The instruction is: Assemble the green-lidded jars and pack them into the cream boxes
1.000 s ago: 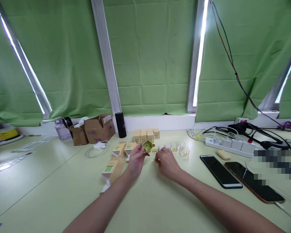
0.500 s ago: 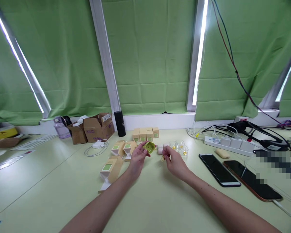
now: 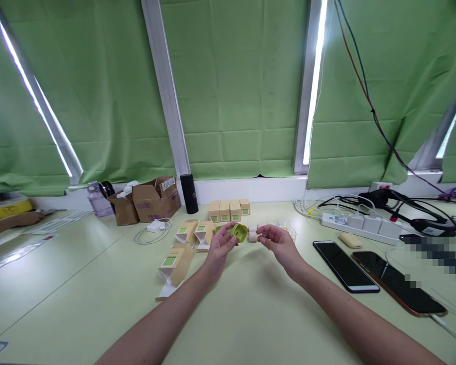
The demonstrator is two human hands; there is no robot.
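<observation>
Landmark: the row of small tan cardboard boxes with green labels (image 3: 224, 209) at the back of the pale yellow-green table (image 3: 228, 319). An olive-green, rounded-square hollow cup (image 3: 240, 233) is held in front of the row's right part by the left hand (image 3: 216, 250); its wall is gripped between thumb and fingers, hand partly closed, opening turned toward the camera. A tiny pale-yellow piece (image 3: 257, 235) is pinched by the right hand (image 3: 281, 247), in front and to the right of the row; thumb and index finger are closed on it. Its material cannot be told. Cup and piece are near each other, apart.

Short pinkish-white cylinders (image 3: 252, 233) are seen just behind the piece, also right of the row. Clear see-through cups (image 3: 291, 231), farther right of the row, are partly hidden by the right hand. Three tan cardboard cartons with green panels (image 3: 183, 257) lie left of and in front of the row; a white flap is spread from the nearest.

Handling, as judged: the cup is best gripped low, so its opening is not covered by fingertips; the piece is best pinched by its edge, being easily dropped. The cylinders should not be brushed by the right fingertips.
</observation>
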